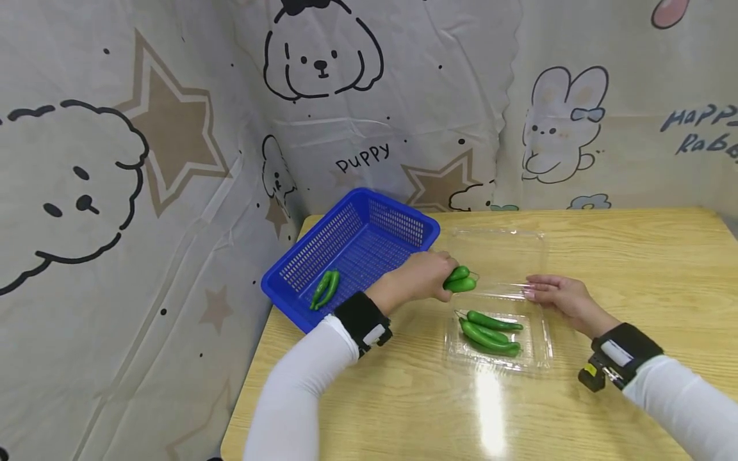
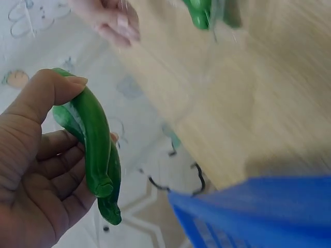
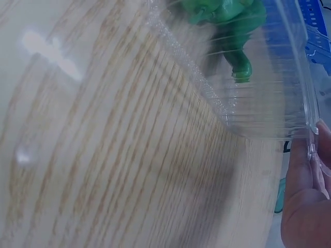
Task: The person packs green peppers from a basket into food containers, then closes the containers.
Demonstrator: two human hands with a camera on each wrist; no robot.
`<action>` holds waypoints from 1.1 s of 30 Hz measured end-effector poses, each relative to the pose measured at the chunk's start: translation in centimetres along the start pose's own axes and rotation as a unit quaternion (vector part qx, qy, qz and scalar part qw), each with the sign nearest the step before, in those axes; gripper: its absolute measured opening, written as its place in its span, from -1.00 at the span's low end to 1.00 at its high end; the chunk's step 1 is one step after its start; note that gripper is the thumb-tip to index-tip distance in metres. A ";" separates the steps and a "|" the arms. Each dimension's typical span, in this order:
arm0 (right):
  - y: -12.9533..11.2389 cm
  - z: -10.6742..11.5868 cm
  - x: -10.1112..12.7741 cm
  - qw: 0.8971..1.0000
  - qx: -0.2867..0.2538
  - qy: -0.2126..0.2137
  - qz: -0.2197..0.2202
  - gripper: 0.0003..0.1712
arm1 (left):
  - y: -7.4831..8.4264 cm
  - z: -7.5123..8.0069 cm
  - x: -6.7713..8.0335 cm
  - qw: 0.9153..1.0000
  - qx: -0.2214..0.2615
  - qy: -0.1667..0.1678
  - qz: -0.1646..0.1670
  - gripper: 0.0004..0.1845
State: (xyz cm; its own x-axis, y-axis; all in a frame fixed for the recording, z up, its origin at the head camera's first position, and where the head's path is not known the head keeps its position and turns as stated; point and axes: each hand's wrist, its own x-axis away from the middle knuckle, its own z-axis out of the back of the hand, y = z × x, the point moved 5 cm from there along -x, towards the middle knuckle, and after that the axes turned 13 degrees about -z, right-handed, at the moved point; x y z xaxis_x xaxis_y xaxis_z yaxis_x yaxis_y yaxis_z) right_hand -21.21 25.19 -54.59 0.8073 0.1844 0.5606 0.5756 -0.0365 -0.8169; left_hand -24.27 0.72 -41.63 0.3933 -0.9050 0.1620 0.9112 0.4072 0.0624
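Note:
My left hand (image 1: 422,275) holds two green chili peppers (image 1: 461,283) above the back left part of a clear plastic clamshell box (image 1: 548,349). In the left wrist view, thumb and fingers curl round these curved peppers (image 2: 95,137), their ends sticking out. The box lies on the table with its lid folded back, and green peppers (image 1: 490,339) rest in its near half. At the hinge side, my right hand (image 1: 562,301) pinches the box's edge. The right wrist view has the fingers (image 3: 302,175) at the clear rim, with peppers (image 3: 240,31) seen through the wall.
A blue plastic basket (image 1: 429,234) stands at the table's left, behind my left forearm, with two green peppers (image 1: 326,289) inside. The wooden table (image 1: 634,256) meets a printed cloth (image 1: 461,121) at its back and left.

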 end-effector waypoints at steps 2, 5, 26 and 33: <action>-0.1 -0.1 0.0 1.000 0.012 0.005 0.000 -0.77 | 0.8 -0.3 -0.6 1.000 -0.006 -0.007 -0.015 -0.68; -0.1 -0.1 0.0 1.000 0.016 0.011 -0.001 -0.77 | 1.9 -0.9 -1.5 0.999 -0.006 -0.020 -0.033 -0.68; -0.1 -0.7 0.1 0.999 -0.017 -0.037 0.011 -0.74 | 6.3 -6.9 -5.8 0.991 -0.031 -0.123 -0.050 -0.76; -0.2 -0.7 0.0 0.999 -0.019 -0.029 0.015 -0.74 | 6.7 -8.1 -6.3 0.989 -0.017 -0.132 -0.059 -0.72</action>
State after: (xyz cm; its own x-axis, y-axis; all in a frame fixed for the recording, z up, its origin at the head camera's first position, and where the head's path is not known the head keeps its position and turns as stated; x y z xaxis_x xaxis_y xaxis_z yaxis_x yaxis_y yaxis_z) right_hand -21.25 24.51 -54.34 0.8158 0.2394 0.5264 0.5569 -0.0801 -0.8267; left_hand -19.65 8.19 -50.22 0.2427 -0.8801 0.4081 0.9541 0.2926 0.0635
